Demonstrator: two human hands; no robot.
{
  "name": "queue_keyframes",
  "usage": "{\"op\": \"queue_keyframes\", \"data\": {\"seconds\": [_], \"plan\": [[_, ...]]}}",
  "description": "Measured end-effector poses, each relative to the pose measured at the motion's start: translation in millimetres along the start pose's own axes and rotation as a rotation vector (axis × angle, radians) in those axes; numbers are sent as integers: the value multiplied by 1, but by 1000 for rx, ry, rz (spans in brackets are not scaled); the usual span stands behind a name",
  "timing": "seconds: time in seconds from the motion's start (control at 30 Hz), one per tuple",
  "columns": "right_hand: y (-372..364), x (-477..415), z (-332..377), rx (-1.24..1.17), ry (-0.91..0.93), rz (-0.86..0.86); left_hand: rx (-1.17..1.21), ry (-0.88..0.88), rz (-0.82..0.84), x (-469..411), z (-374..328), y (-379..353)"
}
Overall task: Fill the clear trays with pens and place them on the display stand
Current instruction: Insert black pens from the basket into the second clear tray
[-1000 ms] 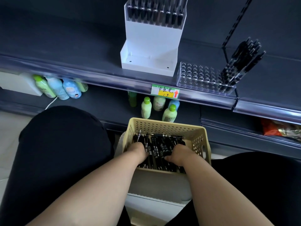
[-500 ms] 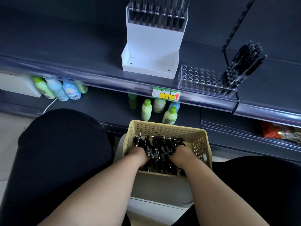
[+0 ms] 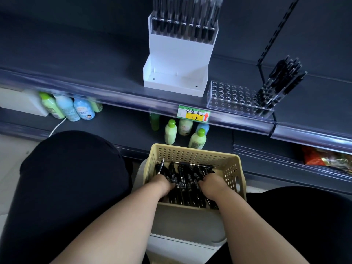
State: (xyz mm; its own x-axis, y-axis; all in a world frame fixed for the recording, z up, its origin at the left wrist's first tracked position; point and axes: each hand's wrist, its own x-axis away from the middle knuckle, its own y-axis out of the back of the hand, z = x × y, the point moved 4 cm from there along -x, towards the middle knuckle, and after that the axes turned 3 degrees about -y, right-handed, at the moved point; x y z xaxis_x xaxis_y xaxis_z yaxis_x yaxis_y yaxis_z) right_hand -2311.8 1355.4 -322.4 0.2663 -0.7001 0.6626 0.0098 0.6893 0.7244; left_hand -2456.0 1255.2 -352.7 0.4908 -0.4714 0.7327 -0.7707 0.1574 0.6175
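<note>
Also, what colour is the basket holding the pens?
The basket is pale beige, seen in the head view.

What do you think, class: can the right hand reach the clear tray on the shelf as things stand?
Probably yes. The right hand is down among the pens in the basket, but the clear tray sits at the front edge of the shelf, up and to the right, with nothing between them.

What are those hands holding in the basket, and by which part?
It cannot be told: the left hand and right hand are sunk among the black pens in the basket, their fingers hidden.
</note>
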Motion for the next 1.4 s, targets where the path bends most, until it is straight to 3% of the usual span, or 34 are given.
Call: {"op": "queue_keyframes", "data": {"seconds": [0.13,0.23,0.33,0.6,0.9,1.0,1.17,1.4], "plan": [[7,7,-2,-113,-8,63,195,14,64,-1,-1,-1],[16,17,-8,-416,-91,169,347,-9,75,3,-7,-2],[23,24,-9,-623,-112,292,485,-140,52,8,-20,0],[33,35,12,-884,179,292,568,-447,-229,45,-50,41],[82,60,28,-1362,430,23,746,-693,-373,106,-67,87],[96,68,32,-1362,492,-49,816,-732,-405,121,-65,98],[120,88,34,-1216,624,-364,897,-757,-417,136,-69,113],[160,86,32,-1383,737,-368,1041,-795,-399,141,-83,130]]}}
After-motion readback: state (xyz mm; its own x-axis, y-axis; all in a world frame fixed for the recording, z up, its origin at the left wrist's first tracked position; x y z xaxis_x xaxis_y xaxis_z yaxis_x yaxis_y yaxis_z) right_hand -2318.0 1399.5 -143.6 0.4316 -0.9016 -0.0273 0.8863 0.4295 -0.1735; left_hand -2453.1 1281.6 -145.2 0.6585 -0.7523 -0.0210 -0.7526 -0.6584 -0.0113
